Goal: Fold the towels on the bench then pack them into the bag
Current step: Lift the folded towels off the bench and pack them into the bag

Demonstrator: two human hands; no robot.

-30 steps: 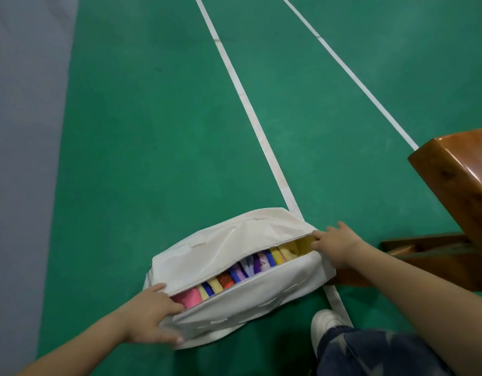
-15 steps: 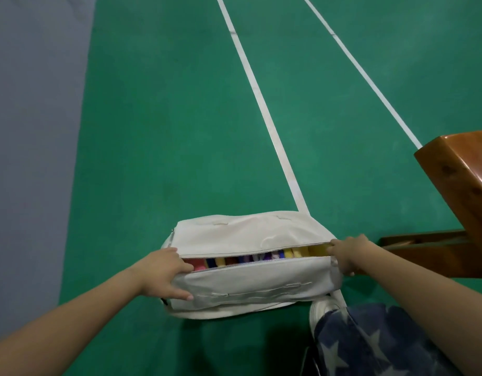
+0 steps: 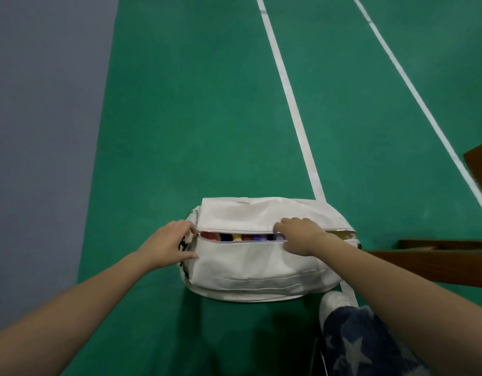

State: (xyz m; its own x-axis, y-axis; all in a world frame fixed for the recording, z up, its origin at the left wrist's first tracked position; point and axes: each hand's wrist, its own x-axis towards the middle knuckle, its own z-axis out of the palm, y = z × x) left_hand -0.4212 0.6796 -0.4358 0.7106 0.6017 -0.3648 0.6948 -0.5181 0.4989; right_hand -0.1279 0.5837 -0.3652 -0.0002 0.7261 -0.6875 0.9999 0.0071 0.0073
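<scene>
A white canvas bag (image 3: 261,267) lies on the green floor, its long top zipper partly apart. Through the slit I see several folded towels (image 3: 234,236) in pink, blue, yellow and purple, packed side by side. My left hand (image 3: 166,245) grips the bag's left end, thumb below and fingers above the zipper's end. My right hand (image 3: 299,234) sits at the middle of the zipper line, its fingers curled down and pinching at the opening. A thin yellowish strip shows along the zipper to the right of that hand.
A brown wooden bench (image 3: 438,261) stands right of the bag, one corner at the frame's edge. My white shoe (image 3: 333,301) and star-print trouser leg (image 3: 370,343) are just below the bag. White court lines (image 3: 288,90) cross the floor; a grey strip (image 3: 44,131) runs along the left.
My right hand has slid left along the zipper from the bag's right end to its middle, and the visible slit is shorter. The bag now lies square to me.
</scene>
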